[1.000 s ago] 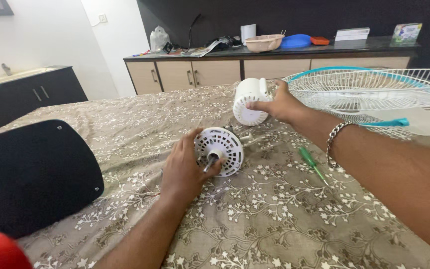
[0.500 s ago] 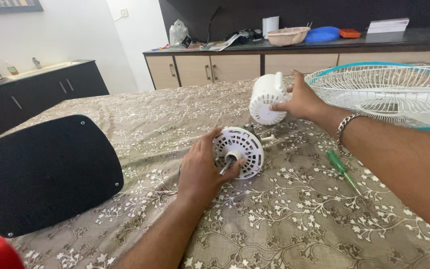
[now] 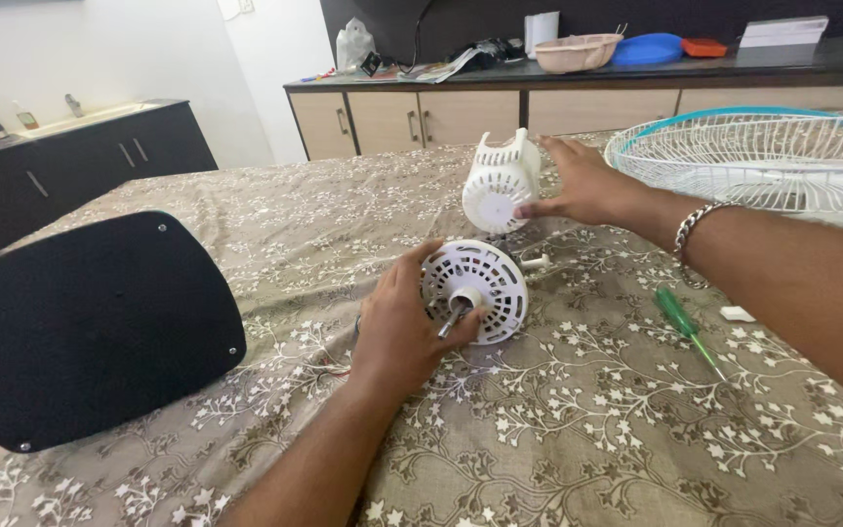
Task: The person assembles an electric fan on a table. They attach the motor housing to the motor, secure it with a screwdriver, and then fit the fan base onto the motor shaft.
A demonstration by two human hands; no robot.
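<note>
My left hand [image 3: 400, 327] grips a round white vented fan motor housing [image 3: 480, 288] with a metal shaft sticking out of its centre; it rests on the patterned cloth. My right hand [image 3: 582, 183], with a chain bracelet at the wrist, reaches across and holds a white slotted rear motor cover [image 3: 500, 182], fingertips on its right side. The cover is tilted, its closed end facing me. A green-handled screwdriver [image 3: 685, 324] lies on the cloth under my right forearm.
A white wire fan guard with a teal rim [image 3: 763, 161] lies at the far right. A black rounded base plate [image 3: 80, 327] sits at the left. A small white piece [image 3: 737, 314] lies near the screwdriver. Cabinets and a cluttered counter [image 3: 578, 73] stand behind.
My right hand has drawn the white rear cover a little closer and tilted it more upright. My left hand stays on the motor housing. The view has shifted leftward and down.
</note>
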